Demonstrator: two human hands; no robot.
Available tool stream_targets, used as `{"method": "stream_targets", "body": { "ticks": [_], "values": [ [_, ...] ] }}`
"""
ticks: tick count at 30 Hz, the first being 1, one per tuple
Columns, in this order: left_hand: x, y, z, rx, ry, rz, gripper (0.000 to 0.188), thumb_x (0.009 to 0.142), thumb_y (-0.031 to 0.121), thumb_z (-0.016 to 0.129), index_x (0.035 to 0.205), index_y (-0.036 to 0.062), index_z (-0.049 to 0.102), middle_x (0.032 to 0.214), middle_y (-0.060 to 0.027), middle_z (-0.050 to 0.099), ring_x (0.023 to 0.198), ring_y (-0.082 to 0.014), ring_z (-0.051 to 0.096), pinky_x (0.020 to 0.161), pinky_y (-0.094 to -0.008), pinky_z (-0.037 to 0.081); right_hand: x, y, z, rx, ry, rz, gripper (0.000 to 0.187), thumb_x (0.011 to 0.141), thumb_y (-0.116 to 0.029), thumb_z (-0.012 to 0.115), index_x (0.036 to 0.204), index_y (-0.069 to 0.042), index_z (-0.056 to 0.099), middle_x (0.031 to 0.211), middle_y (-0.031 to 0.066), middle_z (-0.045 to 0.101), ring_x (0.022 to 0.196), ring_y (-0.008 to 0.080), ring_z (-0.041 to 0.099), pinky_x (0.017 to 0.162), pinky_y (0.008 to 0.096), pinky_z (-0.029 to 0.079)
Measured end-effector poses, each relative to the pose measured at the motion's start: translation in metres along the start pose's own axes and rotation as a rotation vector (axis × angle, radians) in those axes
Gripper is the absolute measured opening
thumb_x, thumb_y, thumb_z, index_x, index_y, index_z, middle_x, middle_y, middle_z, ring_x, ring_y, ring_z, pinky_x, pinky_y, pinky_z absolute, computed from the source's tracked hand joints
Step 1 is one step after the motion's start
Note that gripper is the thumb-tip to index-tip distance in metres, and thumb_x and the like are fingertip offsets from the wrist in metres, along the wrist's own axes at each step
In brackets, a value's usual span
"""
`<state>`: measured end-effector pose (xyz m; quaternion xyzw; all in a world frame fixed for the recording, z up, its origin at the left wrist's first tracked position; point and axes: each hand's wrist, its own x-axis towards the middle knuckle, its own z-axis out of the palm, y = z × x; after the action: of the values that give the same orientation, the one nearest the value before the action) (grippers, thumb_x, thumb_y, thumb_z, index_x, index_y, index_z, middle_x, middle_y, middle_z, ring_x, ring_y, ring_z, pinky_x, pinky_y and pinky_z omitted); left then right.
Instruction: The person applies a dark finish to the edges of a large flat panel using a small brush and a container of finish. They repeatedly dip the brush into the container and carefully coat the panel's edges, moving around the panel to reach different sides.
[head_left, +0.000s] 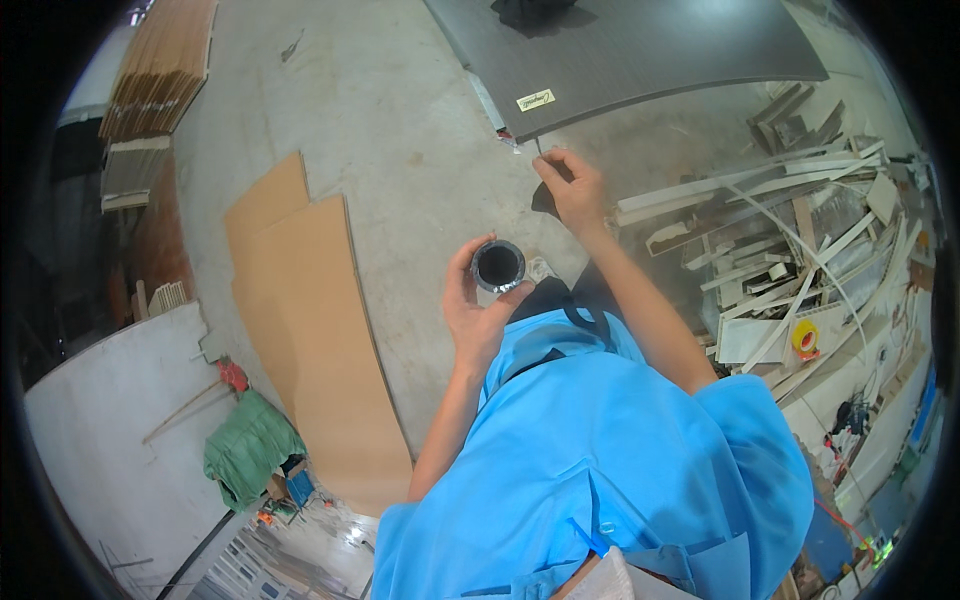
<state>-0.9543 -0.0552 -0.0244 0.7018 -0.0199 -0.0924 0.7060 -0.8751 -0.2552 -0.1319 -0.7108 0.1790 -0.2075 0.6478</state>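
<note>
My left hand (472,312) is closed around a small round dark pot (497,288), seen from above with its open top toward me. What lies inside the pot is too dark to make out. Farther forward, my right hand (580,196) pinches a thin dark stick (538,146) between thumb and fingers. The stick's upper end reaches the near edge of a dark grey panel (640,60); whether they touch, I cannot tell. A yellow label (535,100) lies on the panel near that corner.
Tan cardboard sheets (310,290) lie on the floor to the left. Stacked boards (160,70) stand at the far left, and a green cloth (250,450) sits near a white panel (110,400). Scrap strips (790,240) and a yellow tape roll (804,337) lie on the right.
</note>
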Motion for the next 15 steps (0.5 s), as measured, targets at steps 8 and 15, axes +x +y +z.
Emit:
{"method": "stream_targets", "body": {
  "ticks": [8,15],
  "values": [
    [-0.007,0.001,0.0,0.024,-0.013,0.007,0.076,0.077,-0.001,0.093,0.144,0.0037,0.059,0.145,-0.0104,0.063,0.131,-0.0221,0.062,0.116,-0.0389,0.047,-0.002,-0.008,-0.006,-0.133,-0.056,-0.058,0.023,0.099,-0.022,0.077,0.104,-0.001,0.077,0.082,0.0101,0.075,0.072,0.0158,0.067,0.068,0.0326,0.052],
    [-0.008,0.0,0.002,0.055,-0.025,0.028,0.074,0.077,0.001,0.093,0.143,0.0054,0.06,0.144,-0.0097,0.063,0.13,-0.0225,0.062,0.115,-0.0383,0.048,0.014,-0.008,-0.007,-0.206,-0.083,-0.007,0.027,0.1,-0.026,0.077,0.109,-0.001,0.077,0.087,0.0106,0.079,0.075,0.0179,0.071,0.071,0.0335,0.054]
  ]
}}
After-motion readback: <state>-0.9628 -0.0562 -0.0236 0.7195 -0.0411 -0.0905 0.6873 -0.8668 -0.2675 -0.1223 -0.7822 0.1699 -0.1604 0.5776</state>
